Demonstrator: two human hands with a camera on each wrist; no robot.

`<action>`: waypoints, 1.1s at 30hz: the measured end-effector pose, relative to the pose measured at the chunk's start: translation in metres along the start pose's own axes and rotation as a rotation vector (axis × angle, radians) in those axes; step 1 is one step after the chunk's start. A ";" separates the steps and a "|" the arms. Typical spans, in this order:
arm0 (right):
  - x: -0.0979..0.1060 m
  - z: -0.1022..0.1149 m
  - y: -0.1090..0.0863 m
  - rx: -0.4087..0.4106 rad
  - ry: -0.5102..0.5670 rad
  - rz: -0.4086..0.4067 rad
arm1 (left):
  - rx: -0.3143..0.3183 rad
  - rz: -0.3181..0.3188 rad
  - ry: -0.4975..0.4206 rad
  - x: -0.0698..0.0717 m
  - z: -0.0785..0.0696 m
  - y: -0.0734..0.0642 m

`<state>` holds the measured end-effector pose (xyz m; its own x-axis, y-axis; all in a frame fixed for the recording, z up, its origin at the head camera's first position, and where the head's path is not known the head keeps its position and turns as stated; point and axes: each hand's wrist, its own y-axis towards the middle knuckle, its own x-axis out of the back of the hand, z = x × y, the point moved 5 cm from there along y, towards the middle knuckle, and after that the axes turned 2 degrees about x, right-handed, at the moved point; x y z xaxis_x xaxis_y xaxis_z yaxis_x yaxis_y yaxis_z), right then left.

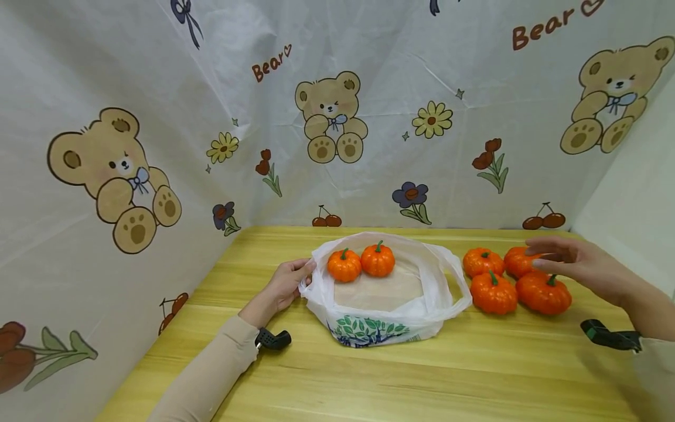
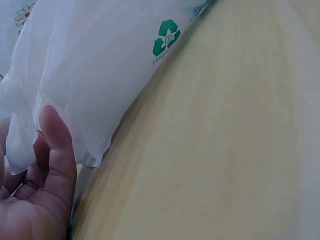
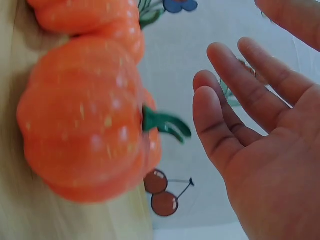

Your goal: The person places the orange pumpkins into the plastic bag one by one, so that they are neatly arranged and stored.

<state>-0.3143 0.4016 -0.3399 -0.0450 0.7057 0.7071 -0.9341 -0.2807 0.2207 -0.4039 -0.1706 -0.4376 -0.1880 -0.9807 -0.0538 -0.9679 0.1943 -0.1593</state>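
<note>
A white plastic bag [image 1: 377,335] with a green leafy print lies on the table, its mouth spread wide. Inside, side by side at the back left, are two small orange pumpkins [image 1: 344,267] with green stems. My left hand [image 1: 286,285] pinches the bag's left edge; in the left wrist view, white film bunches between thumb and fingers. My right hand [image 1: 587,265] hovers over several more pumpkins [image 1: 544,294] right of the bag, fingers apart and holding nothing. In the right wrist view, a pumpkin [image 3: 85,120] with a forked stem sits beside the open palm [image 3: 275,165].
The wooden table [image 1: 369,381] meets a cloth backdrop [image 1: 390,164] with bear and flower prints at the back and left. A pale wall [image 1: 627,199] bounds the right side. The bag's right handle loop [image 1: 464,287] reaches close to the grouped pumpkins.
</note>
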 end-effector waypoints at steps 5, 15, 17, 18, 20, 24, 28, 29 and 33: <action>0.008 -0.018 -0.005 -0.057 -0.013 -0.020 | 0.004 0.002 -0.002 0.000 0.001 0.001; 0.010 -0.033 -0.007 -0.081 0.013 -0.053 | -0.008 0.003 -0.007 0.000 0.000 0.000; 0.009 -0.034 -0.007 -0.074 0.017 -0.050 | -0.008 0.011 -0.007 -0.001 0.000 0.000; 0.008 -0.035 -0.007 -0.071 0.014 -0.049 | -0.009 0.015 -0.003 0.000 0.000 0.000; 0.007 -0.037 -0.008 -0.065 0.008 -0.039 | -0.008 0.021 0.001 -0.001 0.000 0.000; 0.004 -0.043 -0.010 -0.061 0.009 0.001 | -0.004 0.024 0.005 0.000 0.001 0.000; 0.001 -0.050 -0.012 -0.052 0.055 0.057 | -0.001 0.017 0.009 -0.001 0.000 -0.002; 0.000 -0.052 -0.013 -0.047 0.070 0.069 | -0.002 0.017 0.008 -0.001 -0.001 -0.002; -0.003 -0.058 -0.015 -0.018 0.072 0.107 | -0.005 0.021 0.004 -0.001 -0.001 -0.001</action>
<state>-0.3206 0.4413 -0.3844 -0.1694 0.7173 0.6758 -0.9286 -0.3459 0.1344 -0.4025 -0.1698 -0.4364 -0.2087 -0.9765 -0.0530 -0.9646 0.2145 -0.1532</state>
